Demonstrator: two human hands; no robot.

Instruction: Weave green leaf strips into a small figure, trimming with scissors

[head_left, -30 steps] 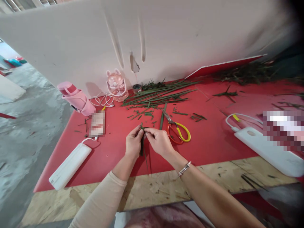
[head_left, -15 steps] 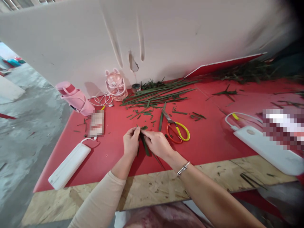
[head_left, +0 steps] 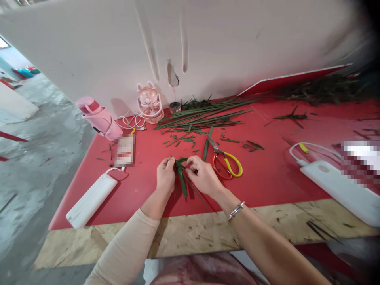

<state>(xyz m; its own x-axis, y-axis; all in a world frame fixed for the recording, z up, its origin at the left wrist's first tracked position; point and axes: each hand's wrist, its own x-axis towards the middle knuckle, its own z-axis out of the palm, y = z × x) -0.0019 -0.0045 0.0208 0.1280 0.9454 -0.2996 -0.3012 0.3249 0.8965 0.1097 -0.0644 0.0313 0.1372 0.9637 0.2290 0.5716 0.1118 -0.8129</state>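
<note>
My left hand [head_left: 165, 176] and my right hand [head_left: 203, 176] are close together over the red mat [head_left: 261, 174], both pinching the top of a folded green leaf strip [head_left: 181, 180]. The strip's loose ends trail down toward me between the wrists. A silver bracelet [head_left: 236, 210] sits on my right wrist. Just right of my right hand lie scissors [head_left: 225, 161] with one red and one yellow handle, blades pointing away.
A pile of long green leaves [head_left: 204, 113] and cut scraps lie behind the hands. A pink bottle [head_left: 99, 118], a pink bear bottle [head_left: 150, 103], a phone [head_left: 124, 149] and a white power bank [head_left: 91, 200] stand left; another white power bank [head_left: 341, 190] right. A white board rises behind.
The view has shifted slightly. My hands have stayed together on the leaf strip, and my fingers have worked its top into a fold, its loose ends now angling down to the right.
</note>
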